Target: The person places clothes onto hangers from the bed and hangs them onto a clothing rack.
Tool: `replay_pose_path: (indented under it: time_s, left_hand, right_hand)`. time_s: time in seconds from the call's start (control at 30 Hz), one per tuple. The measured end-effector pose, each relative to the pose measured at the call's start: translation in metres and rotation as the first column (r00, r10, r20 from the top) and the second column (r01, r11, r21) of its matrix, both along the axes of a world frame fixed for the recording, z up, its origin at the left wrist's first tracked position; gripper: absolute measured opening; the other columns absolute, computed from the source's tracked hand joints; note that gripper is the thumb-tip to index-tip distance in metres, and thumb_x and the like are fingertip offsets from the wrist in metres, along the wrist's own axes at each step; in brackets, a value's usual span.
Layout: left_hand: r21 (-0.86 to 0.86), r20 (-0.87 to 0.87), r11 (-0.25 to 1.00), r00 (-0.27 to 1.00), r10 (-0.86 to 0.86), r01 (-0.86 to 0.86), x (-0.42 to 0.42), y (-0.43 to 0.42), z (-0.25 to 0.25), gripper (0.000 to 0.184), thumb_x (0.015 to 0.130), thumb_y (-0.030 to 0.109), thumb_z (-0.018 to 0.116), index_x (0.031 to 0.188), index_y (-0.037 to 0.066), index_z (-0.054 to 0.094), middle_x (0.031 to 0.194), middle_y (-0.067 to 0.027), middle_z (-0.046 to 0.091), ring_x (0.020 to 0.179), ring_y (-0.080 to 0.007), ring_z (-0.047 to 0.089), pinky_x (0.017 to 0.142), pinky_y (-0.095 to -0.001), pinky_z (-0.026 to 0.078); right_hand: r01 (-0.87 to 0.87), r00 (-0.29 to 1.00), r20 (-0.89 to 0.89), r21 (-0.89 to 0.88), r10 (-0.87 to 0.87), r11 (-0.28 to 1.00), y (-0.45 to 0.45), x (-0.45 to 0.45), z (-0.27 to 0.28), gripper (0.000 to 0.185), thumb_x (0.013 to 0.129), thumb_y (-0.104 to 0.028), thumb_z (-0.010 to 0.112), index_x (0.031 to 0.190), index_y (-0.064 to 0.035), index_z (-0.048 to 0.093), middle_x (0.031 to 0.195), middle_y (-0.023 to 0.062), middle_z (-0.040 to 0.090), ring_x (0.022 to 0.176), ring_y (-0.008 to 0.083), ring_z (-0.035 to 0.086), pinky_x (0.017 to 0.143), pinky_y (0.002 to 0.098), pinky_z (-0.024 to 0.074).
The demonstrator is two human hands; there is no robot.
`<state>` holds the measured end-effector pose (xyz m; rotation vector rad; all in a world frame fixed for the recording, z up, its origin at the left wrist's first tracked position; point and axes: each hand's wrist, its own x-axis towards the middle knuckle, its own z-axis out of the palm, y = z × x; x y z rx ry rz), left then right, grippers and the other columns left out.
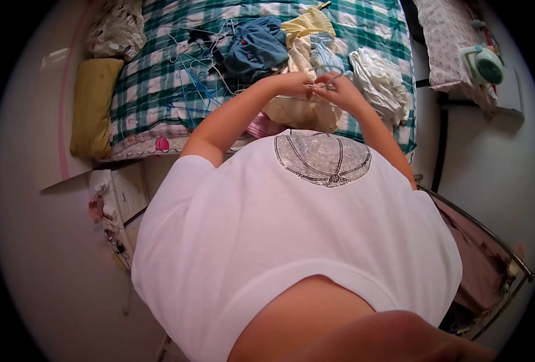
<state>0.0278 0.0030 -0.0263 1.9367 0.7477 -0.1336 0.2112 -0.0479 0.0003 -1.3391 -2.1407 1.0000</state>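
Observation:
My left hand [294, 84] and my right hand [338, 92] meet in front of my chest, over the near part of the bed. Both are closed, with fingers pinched around a thin grey clothes hanger [335, 78]; its hook curves up by my right hand. Just below the hands spreads a beige garment [304, 113]; whether it is fastened to the hanger I cannot tell. Beyond my hands lie a blue garment [256, 48], a yellow garment [308, 24] and a light blue garment [326, 55]. A white garment pile [381, 84] sits right of my right hand.
Several loose hangers [198, 84] are strewn left on the green checked bedspread [159, 54]. An olive rolled cushion [96, 108] lies at the bed's left edge, a crumpled plastic bag [118, 30] behind it. A small green and white fan [485, 65] stands at right, above a metal rail [479, 229].

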Motion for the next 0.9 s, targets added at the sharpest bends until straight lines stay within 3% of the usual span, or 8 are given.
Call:
replay_pose_path:
  time_s: [0.13, 0.33, 0.4, 0.47, 0.57, 0.7, 0.8, 0.9]
  left_hand:
    - [-0.118, 0.013, 0.992, 0.999, 0.044, -0.042, -0.011, -0.006, 0.018, 0.029, 0.083, 0.028, 0.049, 0.086, 0.003, 0.063, 0.085, -0.0071, 0.062, 0.082, -0.0155, 0.055, 0.078, -0.0279, 0.04]
    - [-0.498, 0.216, 0.825, 0.884, 0.415, -0.266, -0.064, 0.038, -0.015, 0.024, 0.084, 0.025, 0.047, 0.088, 0.006, 0.062, 0.086, -0.0011, 0.058, 0.086, -0.0098, 0.05, 0.081, -0.0234, 0.036]
    - [-0.413, 0.225, 0.839, 0.853, 0.471, -0.354, -0.078, 0.033, -0.007, 0.017, 0.082, 0.019, 0.048, 0.088, 0.007, 0.058, 0.083, 0.0015, 0.055, 0.081, -0.0069, 0.047, 0.075, -0.0215, 0.036]
    - [-0.351, 0.251, 0.849, 0.834, 0.491, -0.395, -0.083, 0.03, -0.005, 0.011, 0.081, 0.015, 0.049, 0.088, 0.008, 0.055, 0.082, 0.0035, 0.052, 0.076, -0.0044, 0.045, 0.069, -0.0201, 0.035]
    - [-0.206, 0.186, 0.878, 0.864, 0.468, -0.432, -0.085, 0.025, -0.003, 0.005, 0.081, 0.009, 0.048, 0.086, 0.008, 0.049, 0.084, 0.0026, 0.05, 0.076, -0.0039, 0.043, 0.065, -0.0201, 0.037]
    - [0.036, 0.326, 0.933, 0.886, 0.328, -0.359, -0.08, 0.021, -0.022, 0.01, 0.079, 0.003, 0.052, 0.088, 0.004, 0.047, 0.081, -0.0015, 0.051, 0.076, -0.0095, 0.048, 0.069, -0.0225, 0.041]
    - [0.068, 0.364, 0.957, 0.9, 0.24, -0.282, -0.066, 0.015, 0.002, 0.013, 0.077, 0.004, 0.057, 0.086, 0.003, 0.048, 0.079, -0.0018, 0.052, 0.073, -0.0105, 0.049, 0.066, -0.0241, 0.042]
    - [0.2, 0.25, 0.95, 0.95, 0.186, -0.238, -0.056, 0.011, 0.038, 0.015, 0.076, 0.004, 0.061, 0.083, 0.003, 0.048, 0.077, -0.0026, 0.053, 0.072, -0.0105, 0.049, 0.065, -0.0251, 0.042]
  right_hand:
    - [0.108, 0.954, -0.253, -0.209, -0.161, 0.972, 0.0, -0.01, -0.002, 0.029, 0.084, -0.029, 0.051, 0.087, -0.0011, 0.059, 0.076, 0.0082, 0.059, 0.067, 0.0128, 0.052, 0.062, 0.0263, 0.0411]
    - [0.417, 0.891, -0.046, -0.316, -0.453, 0.852, 0.003, 0.055, -0.005, 0.032, 0.086, -0.031, 0.047, 0.085, -0.003, 0.061, 0.067, 0.0029, 0.058, 0.062, 0.0119, 0.051, 0.058, 0.024, 0.0402]
    - [0.56, 0.828, 0.032, -0.115, -0.56, 0.821, -0.001, 0.089, -0.009, 0.038, 0.087, -0.037, 0.045, 0.08, -0.0031, 0.061, 0.06, 0.0005, 0.052, 0.055, 0.0097, 0.048, 0.051, 0.0226, 0.0374]
    - [0.602, 0.774, 0.018, -0.331, -0.633, 0.727, -0.003, 0.115, 0.012, 0.041, 0.087, -0.038, 0.042, 0.072, -0.0041, 0.059, 0.054, -0.0005, 0.047, 0.048, 0.0073, 0.043, 0.046, 0.0218, 0.0323]
    - [0.591, 0.727, -0.166, -0.342, -0.666, 0.731, -0.001, 0.162, 0.001, 0.041, 0.088, -0.037, 0.042, 0.065, -0.0052, 0.055, 0.05, -0.0013, 0.043, 0.045, 0.0067, 0.039, 0.044, 0.0218, 0.0295]
    - [0.616, 0.639, -0.357, -0.292, -0.681, 0.732, 0.002, 0.15, 0.009, 0.041, 0.088, -0.036, 0.043, 0.064, -0.0041, 0.052, 0.05, -0.0008, 0.044, 0.045, 0.0065, 0.038, 0.043, 0.0218, 0.0289]
    - [0.558, 0.775, -0.244, -0.169, -0.583, 0.813, 0.013, 0.128, 0.011, 0.04, 0.087, -0.036, 0.044, 0.064, -0.004, 0.052, 0.051, -0.0001, 0.045, 0.046, 0.0067, 0.04, 0.043, 0.0219, 0.0292]
    - [0.439, 0.827, -0.239, -0.29, -0.508, 0.851, 0.02, 0.106, 0.013, 0.041, 0.087, -0.037, 0.046, 0.065, -0.0032, 0.054, 0.052, -0.0002, 0.046, 0.047, 0.0071, 0.04, 0.045, 0.0226, 0.0302]
